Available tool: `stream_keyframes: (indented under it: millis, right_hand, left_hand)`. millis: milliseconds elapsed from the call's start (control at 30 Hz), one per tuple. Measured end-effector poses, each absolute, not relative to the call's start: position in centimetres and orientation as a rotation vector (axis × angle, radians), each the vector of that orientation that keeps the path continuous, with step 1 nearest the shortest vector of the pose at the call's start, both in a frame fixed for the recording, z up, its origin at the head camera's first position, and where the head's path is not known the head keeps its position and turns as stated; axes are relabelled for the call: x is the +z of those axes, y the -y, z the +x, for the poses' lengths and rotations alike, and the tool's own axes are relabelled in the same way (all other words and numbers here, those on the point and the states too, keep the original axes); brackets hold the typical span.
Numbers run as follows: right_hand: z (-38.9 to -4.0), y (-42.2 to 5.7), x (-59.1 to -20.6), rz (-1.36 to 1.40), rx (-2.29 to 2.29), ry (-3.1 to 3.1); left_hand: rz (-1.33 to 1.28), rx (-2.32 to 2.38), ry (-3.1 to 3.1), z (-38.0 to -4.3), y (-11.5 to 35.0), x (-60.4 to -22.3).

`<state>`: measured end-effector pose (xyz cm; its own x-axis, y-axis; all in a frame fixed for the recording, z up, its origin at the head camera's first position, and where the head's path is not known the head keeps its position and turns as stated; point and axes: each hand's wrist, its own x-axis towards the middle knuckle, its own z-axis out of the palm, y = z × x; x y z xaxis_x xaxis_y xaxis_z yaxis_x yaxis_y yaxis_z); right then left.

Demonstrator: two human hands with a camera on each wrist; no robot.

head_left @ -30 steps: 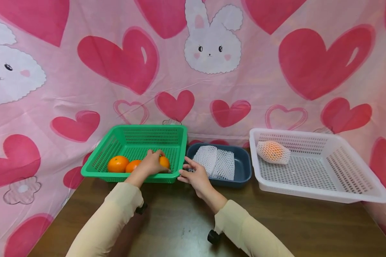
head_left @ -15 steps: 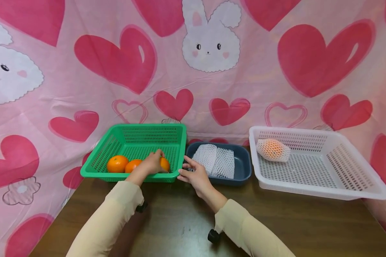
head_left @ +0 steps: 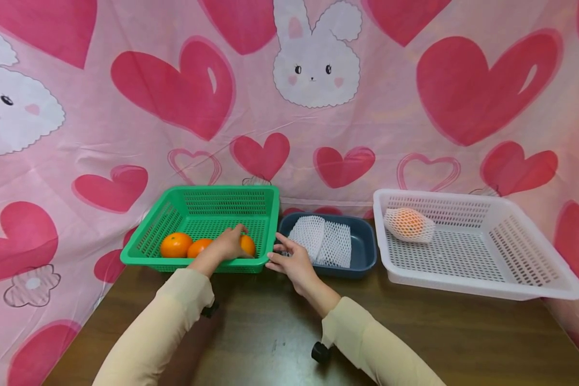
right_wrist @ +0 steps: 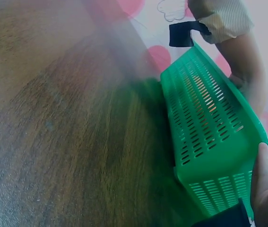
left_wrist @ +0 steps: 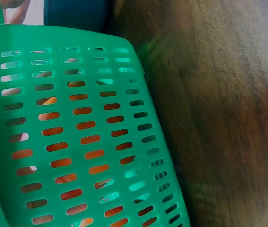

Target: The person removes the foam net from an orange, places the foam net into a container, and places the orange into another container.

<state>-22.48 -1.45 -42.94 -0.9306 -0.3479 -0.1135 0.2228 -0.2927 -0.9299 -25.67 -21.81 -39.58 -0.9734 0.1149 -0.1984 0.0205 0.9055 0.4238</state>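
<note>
In the head view my left hand reaches over the front rim of the green basket. Its thumb and fingers are curled round an orange at the right. Two more oranges lie to the left: one in plain sight, another partly behind the hand. My right hand is at the basket's front right corner, its fingers extended and touching the rim. The right wrist view shows a finger against the green corner. In the left wrist view the slotted wall hides the left hand.
A dark blue tray with white foam net sleeves stands right of the green basket. Farther right, a white basket holds an orange in a foam net. A pink printed cloth hangs behind the wooden table.
The left hand has shifted slightly right over the orange between the oldest frame and now. The right hand keeps its place at the basket corner. The head view has moved a little.
</note>
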Motion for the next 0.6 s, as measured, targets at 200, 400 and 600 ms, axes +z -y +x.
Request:
stream_keyframes:
  millis: [200, 400, 600]
  right_hand:
    - [-22.59, 1.46, -42.97, -0.169, -2.265, -1.609]
    - [-22.68, 1.38, -42.95, -0.167, -2.254, -1.621]
    - [-22.54, 1.37, -42.89, -0.15, -2.248, -1.613]
  left_hand:
    - [0.092, 0.601, -2.876, -25.72, 21.81, -39.53]
    - [0.088, 0.598, -2.885, -25.83, 22.01, -39.59]
    - [0.105, 0.603, -2.898, -25.71, 22.16, -39.6]
